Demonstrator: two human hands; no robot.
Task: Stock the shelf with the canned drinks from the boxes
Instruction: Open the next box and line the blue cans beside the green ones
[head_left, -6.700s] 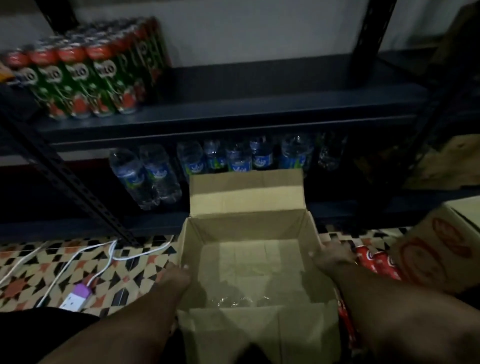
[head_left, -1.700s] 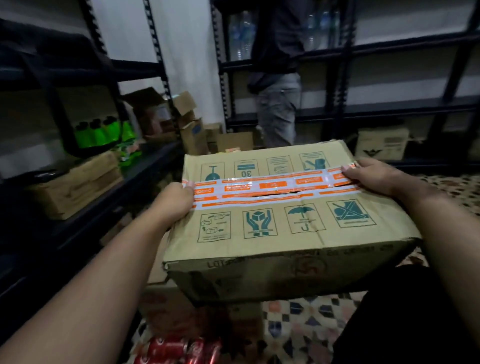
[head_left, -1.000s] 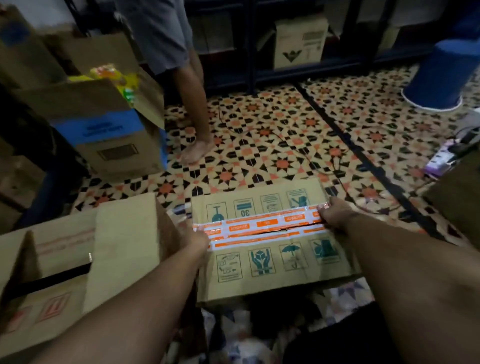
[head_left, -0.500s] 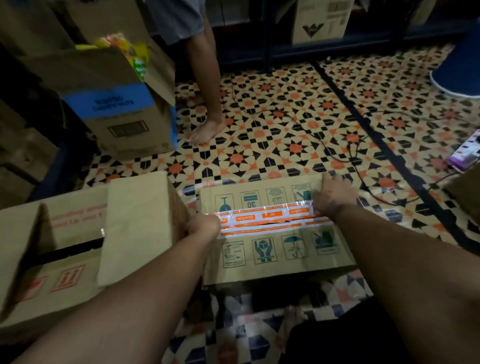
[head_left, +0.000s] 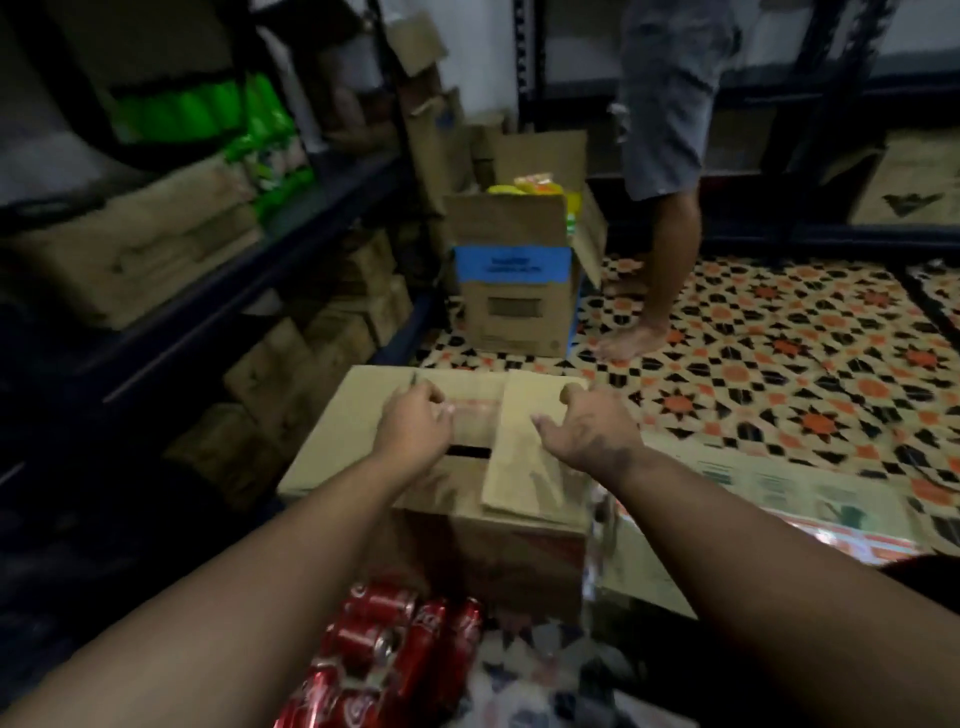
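Note:
A brown cardboard box stands on the floor in front of me, one lighter top flap folded over a dark slot. My left hand rests on the box top by the taped seam with its fingers curled; I cannot tell if it pinches anything. My right hand lies on the flap near its far edge, thumb spread and fingers loosely bent. Several red drink cans lie wrapped together on the floor just below the box. A flat box with orange tape lies to the right.
A dark metal shelf runs along the left, holding cardboard boxes and green packs. An open box with blue tape stands beyond. A person's bare leg stands on the patterned tile floor.
Both hands have let go of the orange-taped box, which now lies on the floor at the right. They have moved left onto the box with the folded flap.

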